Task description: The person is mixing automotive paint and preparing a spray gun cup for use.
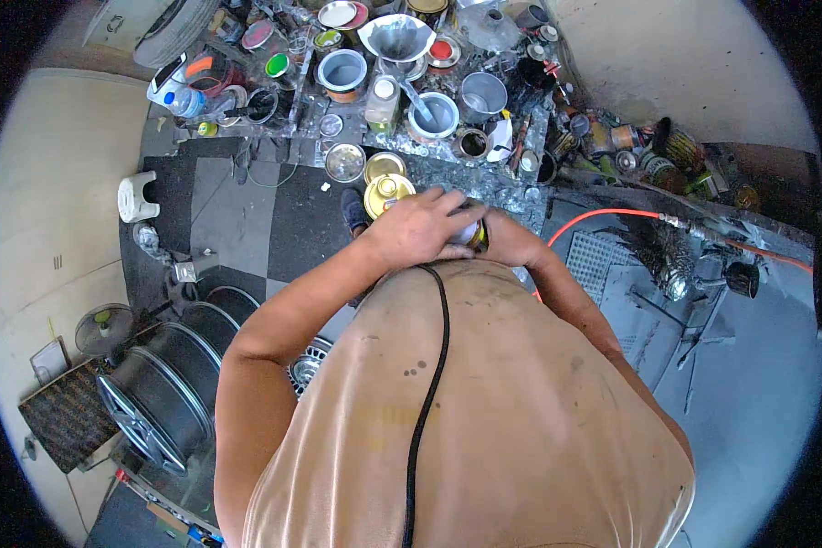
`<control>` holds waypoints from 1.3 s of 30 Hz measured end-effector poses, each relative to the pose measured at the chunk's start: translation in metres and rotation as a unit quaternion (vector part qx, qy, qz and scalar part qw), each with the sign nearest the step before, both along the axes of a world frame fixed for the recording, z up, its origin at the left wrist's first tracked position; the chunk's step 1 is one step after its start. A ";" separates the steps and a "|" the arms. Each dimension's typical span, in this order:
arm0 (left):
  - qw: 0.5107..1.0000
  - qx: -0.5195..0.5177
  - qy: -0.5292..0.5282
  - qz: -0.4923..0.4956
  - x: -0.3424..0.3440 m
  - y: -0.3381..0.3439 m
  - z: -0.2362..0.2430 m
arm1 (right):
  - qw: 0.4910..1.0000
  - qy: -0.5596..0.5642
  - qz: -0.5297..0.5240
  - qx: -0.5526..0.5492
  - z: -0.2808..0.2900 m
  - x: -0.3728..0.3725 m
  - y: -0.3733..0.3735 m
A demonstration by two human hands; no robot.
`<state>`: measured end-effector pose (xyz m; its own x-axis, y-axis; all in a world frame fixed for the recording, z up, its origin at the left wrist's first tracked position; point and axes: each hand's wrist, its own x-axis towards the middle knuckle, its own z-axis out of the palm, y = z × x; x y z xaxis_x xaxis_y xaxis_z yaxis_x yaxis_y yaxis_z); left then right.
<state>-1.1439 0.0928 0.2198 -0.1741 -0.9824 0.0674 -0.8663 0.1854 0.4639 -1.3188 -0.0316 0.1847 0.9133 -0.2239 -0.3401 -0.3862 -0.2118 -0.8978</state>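
My left hand [425, 219] grips a small can [468, 234] with a dark, yellow-marked label, fingers curled over its top, close in front of my belly. My right hand [500, 237] closes round the can's right side, its fingers largely hidden. Just beyond my hands a yellow-lidded tin [383, 197] stands with a gold tin lid [384, 167] and an open round tin [344, 162] behind it.
Ahead, a cluttered bench [388, 142] holds pots, bottles and paint tins. Stacked wheel rims [155, 402] stand at left, near a white stool [137, 194]. An orange hose [612, 212] crosses the right side, beside more cans and a metal grate [586, 265].
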 end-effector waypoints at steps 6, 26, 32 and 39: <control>0.997 -0.056 0.026 -0.038 0.003 0.001 -0.021 | 0.996 -0.030 -0.003 0.089 -0.040 -0.001 0.005; 0.970 -0.005 0.243 -0.024 0.024 -0.006 -0.014 | 0.999 -0.041 -0.016 -0.022 -0.010 -0.002 -0.004; 0.845 -0.019 0.323 0.425 0.039 0.024 -0.035 | 0.986 -0.081 -0.038 -0.137 0.010 0.004 -0.020; 0.731 0.009 0.466 0.498 0.038 0.093 -0.092 | 0.979 -0.087 -0.050 -0.177 -0.011 0.001 -0.049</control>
<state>-1.1056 0.1854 0.1274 0.7414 -0.5931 -0.3140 0.1261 -0.3365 0.9332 -1.3175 -0.0810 0.1738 0.9183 -0.3906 -0.0654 -0.2680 -0.4915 -0.8286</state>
